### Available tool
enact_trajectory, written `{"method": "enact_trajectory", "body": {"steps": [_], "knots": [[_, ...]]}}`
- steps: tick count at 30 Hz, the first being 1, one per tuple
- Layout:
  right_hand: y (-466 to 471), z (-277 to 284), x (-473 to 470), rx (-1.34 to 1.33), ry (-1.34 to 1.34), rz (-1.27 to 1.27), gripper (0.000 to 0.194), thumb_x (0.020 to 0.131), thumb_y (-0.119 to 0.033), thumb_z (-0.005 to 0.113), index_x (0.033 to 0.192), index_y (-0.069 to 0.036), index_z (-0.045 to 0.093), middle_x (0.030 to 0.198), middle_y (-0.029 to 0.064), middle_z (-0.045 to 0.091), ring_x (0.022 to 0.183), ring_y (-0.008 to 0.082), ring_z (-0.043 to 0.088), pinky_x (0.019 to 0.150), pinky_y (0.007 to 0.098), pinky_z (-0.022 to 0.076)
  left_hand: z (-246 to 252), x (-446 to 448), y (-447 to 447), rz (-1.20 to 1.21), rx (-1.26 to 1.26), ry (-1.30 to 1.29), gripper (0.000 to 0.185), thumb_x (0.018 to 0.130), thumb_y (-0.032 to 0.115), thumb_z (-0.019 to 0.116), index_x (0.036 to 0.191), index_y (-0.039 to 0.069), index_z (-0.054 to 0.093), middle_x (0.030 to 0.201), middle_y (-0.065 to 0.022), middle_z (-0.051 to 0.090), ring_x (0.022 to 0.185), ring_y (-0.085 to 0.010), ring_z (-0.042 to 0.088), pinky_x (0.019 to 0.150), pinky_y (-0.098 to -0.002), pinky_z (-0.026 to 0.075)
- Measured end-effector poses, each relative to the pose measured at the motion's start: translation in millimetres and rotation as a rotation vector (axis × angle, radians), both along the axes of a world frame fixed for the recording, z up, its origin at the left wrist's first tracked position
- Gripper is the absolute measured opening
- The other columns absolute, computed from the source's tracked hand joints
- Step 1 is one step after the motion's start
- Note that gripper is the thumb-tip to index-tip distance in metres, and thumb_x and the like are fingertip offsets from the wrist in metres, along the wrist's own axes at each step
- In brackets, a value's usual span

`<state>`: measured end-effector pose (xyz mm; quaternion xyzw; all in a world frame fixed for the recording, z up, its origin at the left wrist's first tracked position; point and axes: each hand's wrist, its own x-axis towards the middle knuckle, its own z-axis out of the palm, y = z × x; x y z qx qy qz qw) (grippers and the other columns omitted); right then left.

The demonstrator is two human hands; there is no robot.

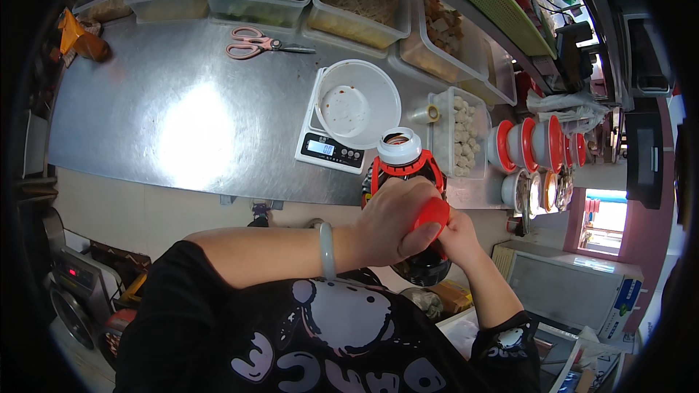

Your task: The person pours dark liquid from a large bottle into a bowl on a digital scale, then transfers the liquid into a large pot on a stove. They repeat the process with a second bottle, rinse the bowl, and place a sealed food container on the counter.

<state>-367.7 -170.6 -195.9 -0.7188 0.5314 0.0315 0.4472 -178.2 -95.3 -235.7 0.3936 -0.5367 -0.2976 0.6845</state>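
A large dark bottle [423,273] with a red collar and an uncapped white neck [400,147] leans in front of my chest. Dark residue or liquid shows inside its mouth. My left hand [390,224], with a pale bangle at the wrist, is closed over the front of the bottle around a red plastic part [431,217]. Whether that part is a cap or a handle is unclear. My right hand [461,237] grips the bottle from the right side, its fingers partly hidden. Just beyond the neck, a white plastic tub [357,98] with brownish specks rests on a digital kitchen scale [330,153].
Pink-handled scissors [254,43] lie on the steel table [125,98]. Clear food bins [357,3] line its back edge. To the right are a tape roll [426,114], a box of whitish balls [464,136] and red-rimmed containers [527,144]. An orange packet [82,38] lies far left.
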Motion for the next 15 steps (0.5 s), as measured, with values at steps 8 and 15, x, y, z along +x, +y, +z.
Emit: {"method": "enact_trajectory", "body": {"steps": [8,15], "knots": [[-5.1,4.8,15.4,0.063,0.028,0.029,0.039,0.095,-0.038,0.058,0.096,0.0,0.062,0.068,-0.0017,0.056,0.062,0.0065,0.048,0.056,0.0253,0.0414,-13.3,5.6,-2.0,-0.001,-0.008,-0.007,0.039,0.09,0.037,0.047,0.098,-0.001,0.052,0.093,-0.0191,0.056,0.082,-0.0363,0.054,0.076,-0.0416,0.041],[-8.1,9.1,26.1,0.133,0.116,-0.017,0.035,0.095,-0.036,0.059,0.093,-0.001,0.063,0.067,-0.0026,0.055,0.06,0.0063,0.047,0.054,0.0256,0.0406,-19.2,6.0,-6.2,0.022,0.005,0.046,0.041,0.09,0.04,0.047,0.092,-0.001,0.053,0.087,-0.018,0.055,0.079,-0.0359,0.053,0.074,-0.0408,0.04]]}}
